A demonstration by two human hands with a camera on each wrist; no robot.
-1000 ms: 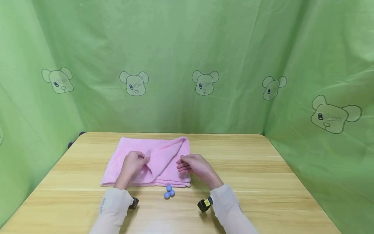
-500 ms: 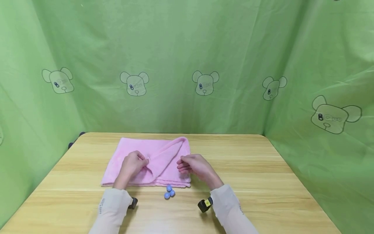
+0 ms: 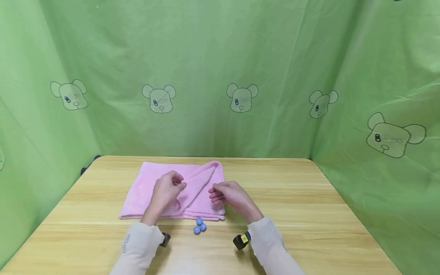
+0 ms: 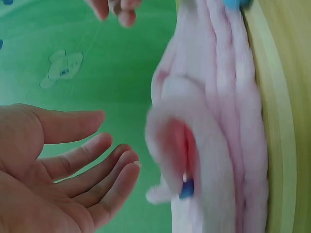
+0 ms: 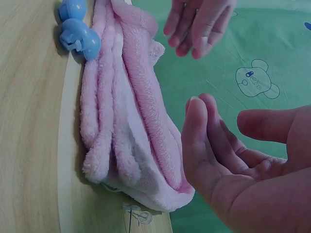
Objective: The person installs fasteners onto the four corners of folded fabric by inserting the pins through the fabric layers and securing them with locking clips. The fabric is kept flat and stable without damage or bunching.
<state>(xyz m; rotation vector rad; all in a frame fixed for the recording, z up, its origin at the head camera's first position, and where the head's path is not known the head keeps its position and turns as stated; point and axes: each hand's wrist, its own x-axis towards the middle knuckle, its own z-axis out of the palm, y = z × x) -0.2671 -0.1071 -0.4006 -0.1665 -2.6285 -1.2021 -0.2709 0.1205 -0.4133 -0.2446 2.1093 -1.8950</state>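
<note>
Cloth (image 3: 192, 189), pink and plush, lies folded in layers on the wooden surface (image 3: 292, 202), left of the middle and toward the far edge. A flap runs diagonally across its right half, and the layers show along the near edge. Just beside that edge, on the person's side, sits a cluster of three blue balls (image 3: 197, 229), close together.

The left hand (image 3: 167, 188) hangs over the flap with its fingers loosely bent, the thumb apart from the fingertips and nothing between them; the left wrist view shows a gap between them and the cloth. In that view a raised fold curls round a small blue bit (image 4: 186, 188), blurred and hard to make out. The right hand (image 3: 232, 194) is at the cloth's right edge, fingers gently bent and thumb apart, holding nothing; whether it touches the cloth cannot be told.

Past the cloth's end, the right wrist view shows a small clear disc (image 5: 145, 217). Both sleeves (image 3: 271, 242) are pale, with a black camera (image 3: 240, 242) at each wrist. Behind hangs a green curtain (image 3: 203, 49) printed with bear heads (image 3: 161, 100).
</note>
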